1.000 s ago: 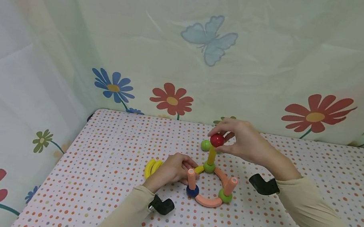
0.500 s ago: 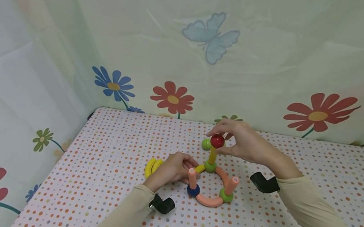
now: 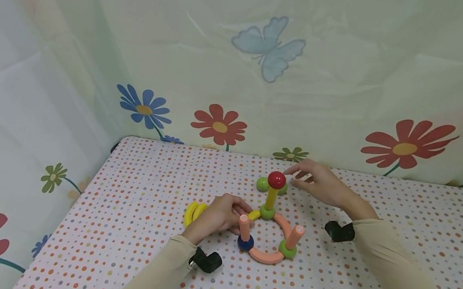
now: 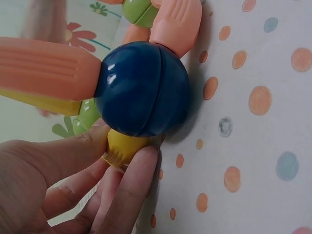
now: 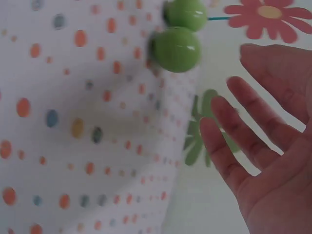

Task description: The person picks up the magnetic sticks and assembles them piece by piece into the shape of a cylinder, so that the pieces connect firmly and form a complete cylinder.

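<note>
A toy ring of balls and curved rods lies on the table. My left hand point(image 3: 219, 212) pinches its short yellow curved rod point(image 4: 124, 146) between thumb and fingers, right beside the blue ball point(image 4: 141, 90). At the ring's far corner, a yellow upright rod point(image 3: 271, 199) rises from a green ball point(image 3: 267, 213) and carries a red ball point(image 3: 277, 180) on top. Salmon upright rods point(image 3: 294, 236) stand at the two nearer corners. Behind and right of the red ball, my right hand point(image 3: 322, 184) hovers with spread fingers, holding nothing, near two loose green balls point(image 5: 176, 49).
Yellow curved pieces point(image 3: 192, 214) lie left of my left hand, partly hidden by it. A dotted cloth covers the table point(image 3: 138, 252). Behind its back edge hangs a flowered curtain point(image 3: 336, 80).
My right hand has let go of the red ball and drawn back to the right; the ball stays on top of the yellow rod. My left hand holds its place.
</note>
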{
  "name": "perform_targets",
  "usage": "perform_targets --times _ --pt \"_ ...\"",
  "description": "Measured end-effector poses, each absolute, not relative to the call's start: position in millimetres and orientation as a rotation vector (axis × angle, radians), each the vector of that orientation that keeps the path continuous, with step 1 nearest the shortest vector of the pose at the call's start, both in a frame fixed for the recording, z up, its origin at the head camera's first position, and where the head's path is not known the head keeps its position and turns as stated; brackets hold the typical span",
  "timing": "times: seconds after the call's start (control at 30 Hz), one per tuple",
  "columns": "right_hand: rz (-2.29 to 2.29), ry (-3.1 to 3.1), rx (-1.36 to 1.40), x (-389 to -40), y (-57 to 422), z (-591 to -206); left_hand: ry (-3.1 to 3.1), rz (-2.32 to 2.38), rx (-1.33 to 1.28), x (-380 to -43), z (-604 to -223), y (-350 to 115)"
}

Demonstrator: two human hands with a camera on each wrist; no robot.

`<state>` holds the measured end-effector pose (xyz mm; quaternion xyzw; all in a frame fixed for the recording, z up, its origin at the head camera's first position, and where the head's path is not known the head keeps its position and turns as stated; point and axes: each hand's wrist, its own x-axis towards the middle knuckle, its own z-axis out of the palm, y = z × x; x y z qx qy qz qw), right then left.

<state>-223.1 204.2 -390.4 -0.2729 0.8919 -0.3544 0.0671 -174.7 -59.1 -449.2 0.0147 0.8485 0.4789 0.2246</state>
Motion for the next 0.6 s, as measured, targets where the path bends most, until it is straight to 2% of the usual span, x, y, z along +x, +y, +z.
perform_targets --times 0.37,0.6 --pt "-0.904 2.701 -0.859 -227 184 -429 2.372 1.296 0.092 -174 -451 -62" --pt "-0.910 2.778 -0.715 -214 198 -434 2.363 1.324 0.100 -174 -450 -62"
